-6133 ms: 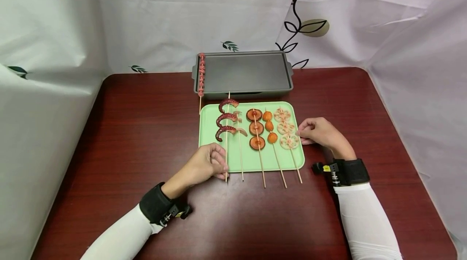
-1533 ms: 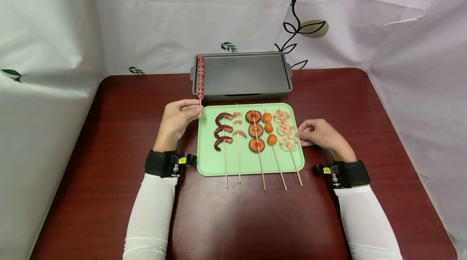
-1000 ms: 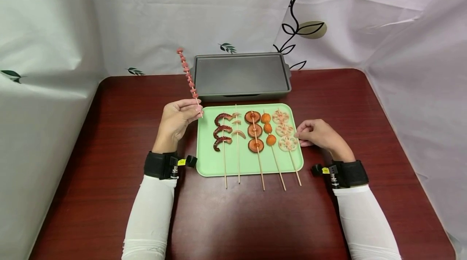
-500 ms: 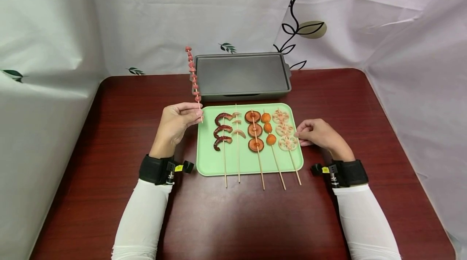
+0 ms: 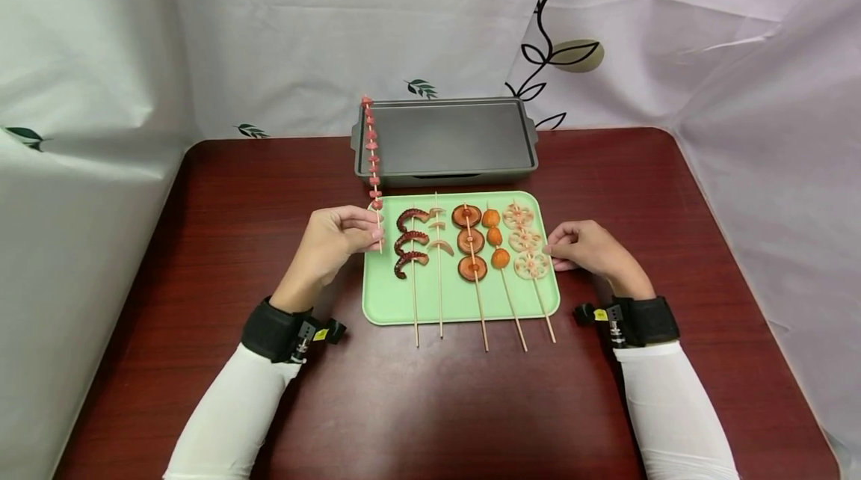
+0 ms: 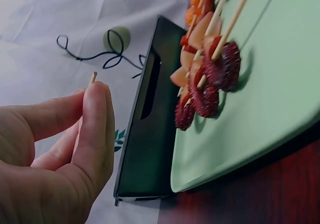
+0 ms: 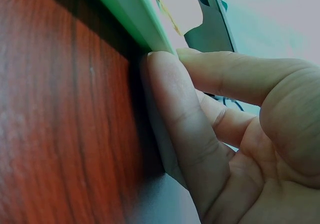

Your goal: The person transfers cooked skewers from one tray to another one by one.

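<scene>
My left hand pinches the lower end of a thin wooden skewer of small red sausage pieces. The skewer stands tilted above the left edge of the green tray, its tip over the grey pan. The left wrist view shows the thumb and forefinger closed on the skewer's bare end. On the tray lie several skewers: octopus, pale slices, mushroom, orange balls and lotus root. My right hand rests on the table with its fingertips touching the tray's right rim.
The grey pan sits behind the tray near the table's far edge, and nothing shows in it. The dark red table is walled by white patterned sheets on three sides. Skewer ends stick out past the tray's near edge.
My left hand took the sausage skewer from the pan's left side, lifted it and carried it nearer, over the tray's left edge. The right hand has stayed at the tray's rim.
</scene>
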Demonstrator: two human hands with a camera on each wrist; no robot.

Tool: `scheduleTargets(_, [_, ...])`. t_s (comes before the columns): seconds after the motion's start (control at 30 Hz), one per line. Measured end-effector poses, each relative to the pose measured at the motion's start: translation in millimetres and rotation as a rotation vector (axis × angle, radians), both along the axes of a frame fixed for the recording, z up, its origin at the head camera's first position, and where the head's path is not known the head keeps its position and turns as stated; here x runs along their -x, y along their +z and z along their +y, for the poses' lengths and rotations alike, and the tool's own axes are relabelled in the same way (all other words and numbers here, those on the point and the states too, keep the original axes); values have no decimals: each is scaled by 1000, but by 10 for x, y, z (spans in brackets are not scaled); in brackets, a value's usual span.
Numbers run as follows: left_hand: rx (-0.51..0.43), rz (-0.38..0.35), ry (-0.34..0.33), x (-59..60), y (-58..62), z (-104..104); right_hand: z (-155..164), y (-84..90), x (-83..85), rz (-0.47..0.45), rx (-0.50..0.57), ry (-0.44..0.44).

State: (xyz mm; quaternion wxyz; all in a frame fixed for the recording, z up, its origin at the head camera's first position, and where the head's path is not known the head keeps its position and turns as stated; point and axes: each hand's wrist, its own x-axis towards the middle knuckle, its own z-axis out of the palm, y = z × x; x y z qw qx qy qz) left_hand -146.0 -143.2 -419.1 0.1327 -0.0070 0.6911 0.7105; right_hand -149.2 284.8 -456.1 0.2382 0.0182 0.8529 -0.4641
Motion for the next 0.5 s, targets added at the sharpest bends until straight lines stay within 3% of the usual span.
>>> scheduleTargets(0.5, [83, -25, -73, -243, -104, 6, 1, -18, -2, 6, 5, -2])
